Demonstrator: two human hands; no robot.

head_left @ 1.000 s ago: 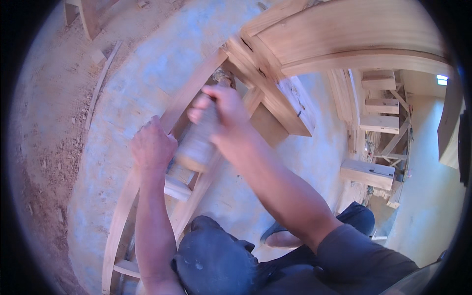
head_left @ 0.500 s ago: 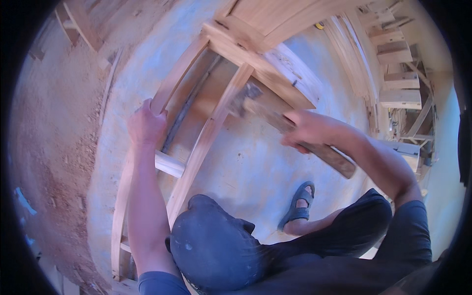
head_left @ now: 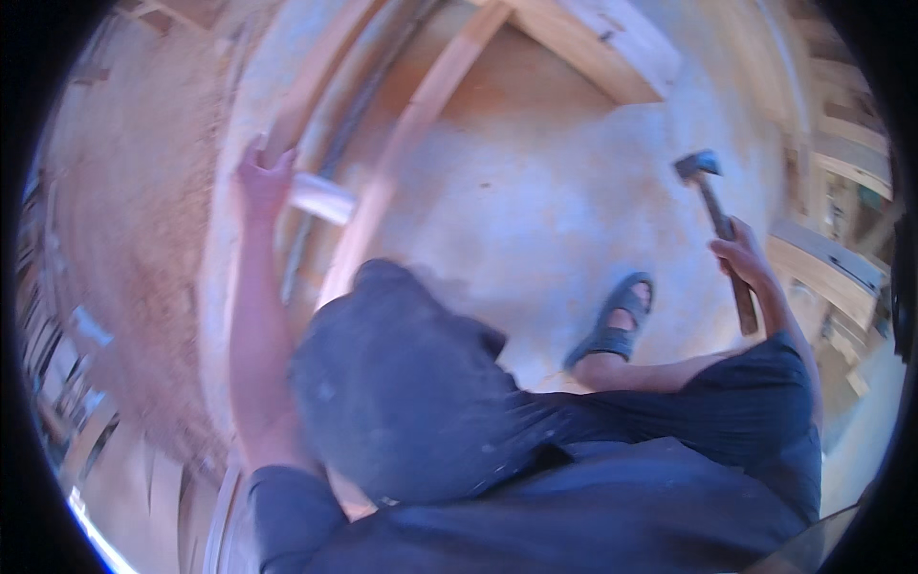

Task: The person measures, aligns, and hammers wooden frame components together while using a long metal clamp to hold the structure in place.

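Note:
My left hand [head_left: 263, 184] is closed around the outer rail [head_left: 323, 78] of a ladder-like wooden frame. A short pale rung [head_left: 322, 198] joins that rail to the inner rail [head_left: 413, 124], close to my wrist. Out to the right, my right hand [head_left: 742, 256] grips a hammer [head_left: 712, 203] by its wooden handle, the dark metal head pointing up and away from the frame. At the far end, the rails run toward a thick timber block [head_left: 583, 48], cut off by the view's upper edge. My knee hides the near part of the frame.
My sandalled foot [head_left: 617, 320] rests on the smooth, stained concrete floor [head_left: 497, 201]. Stacked timber pieces [head_left: 832, 263] line the right side. Rough reddish dirt [head_left: 143, 210] lies along the left, with more wood pieces [head_left: 72, 368] near the lower left.
My right hand has swung the hammer away from the inner rail, out to the right. My left hand still holds the outer rail. The view has shifted, so the frame sits higher in it.

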